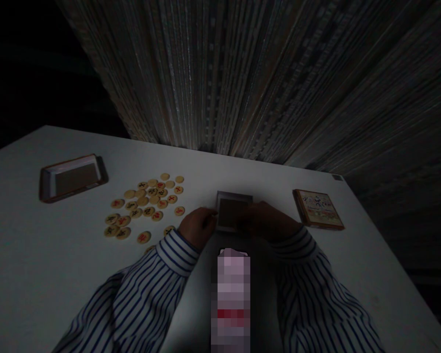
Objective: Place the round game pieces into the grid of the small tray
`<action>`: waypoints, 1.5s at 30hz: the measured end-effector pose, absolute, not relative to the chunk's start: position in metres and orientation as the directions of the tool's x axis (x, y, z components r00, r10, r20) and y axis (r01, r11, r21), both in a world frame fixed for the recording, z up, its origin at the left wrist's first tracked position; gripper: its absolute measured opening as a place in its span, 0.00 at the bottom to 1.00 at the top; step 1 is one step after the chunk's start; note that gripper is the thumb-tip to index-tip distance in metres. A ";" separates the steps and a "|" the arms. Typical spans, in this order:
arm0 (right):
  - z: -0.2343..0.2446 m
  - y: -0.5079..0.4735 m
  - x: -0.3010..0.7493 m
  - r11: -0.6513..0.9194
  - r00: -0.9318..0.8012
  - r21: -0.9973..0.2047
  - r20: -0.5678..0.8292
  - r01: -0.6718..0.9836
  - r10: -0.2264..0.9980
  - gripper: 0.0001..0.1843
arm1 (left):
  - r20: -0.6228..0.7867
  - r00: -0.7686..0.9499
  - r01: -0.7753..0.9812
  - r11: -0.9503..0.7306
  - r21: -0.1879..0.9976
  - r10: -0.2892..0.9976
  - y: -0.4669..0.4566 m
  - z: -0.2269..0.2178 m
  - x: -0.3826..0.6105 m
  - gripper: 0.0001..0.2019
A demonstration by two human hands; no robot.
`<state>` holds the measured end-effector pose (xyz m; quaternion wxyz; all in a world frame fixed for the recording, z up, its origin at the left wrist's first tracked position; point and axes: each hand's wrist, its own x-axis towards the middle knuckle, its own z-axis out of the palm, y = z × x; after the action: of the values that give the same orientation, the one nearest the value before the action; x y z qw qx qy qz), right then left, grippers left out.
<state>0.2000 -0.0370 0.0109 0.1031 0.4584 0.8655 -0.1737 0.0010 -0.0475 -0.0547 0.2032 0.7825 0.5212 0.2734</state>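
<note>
Flat square box (231,213) sat near the far edge of the bench (47,274), between the left hand (197,226) and right hand (268,220). Fingers (208,215) were too shadowed to tell if they pinched it; one clumsy slip could've scattered the nearby xiangqi pieces (143,206).

You wear a white long-sleeved shirt (132,299) with thin navy-blue stripes. Its left sleeve sits at 7 o'clock, its right sleeve (316,294) at 5 o'clock, each ending in a broad cuff (178,250) with stripes running around it, above your bare left hand (196,228) and bare right hand (270,220).

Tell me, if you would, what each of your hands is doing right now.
Left hand: touching the shallow tray, grip unclear.
Right hand: over the tray, too dark to tell.
</note>
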 end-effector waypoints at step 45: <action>0.017 -0.033 0.222 0.207 -0.207 -0.023 -0.238 0.978 0.949 0.18 | 0.159 0.293 0.720 -0.327 0.612 0.943 -0.049 -0.050 0.002 0.16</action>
<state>0.2221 -0.0326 0.0168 0.0861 0.6239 0.7722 -0.0842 0.0016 -0.0486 -0.0497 0.2189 0.7737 0.5373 0.2545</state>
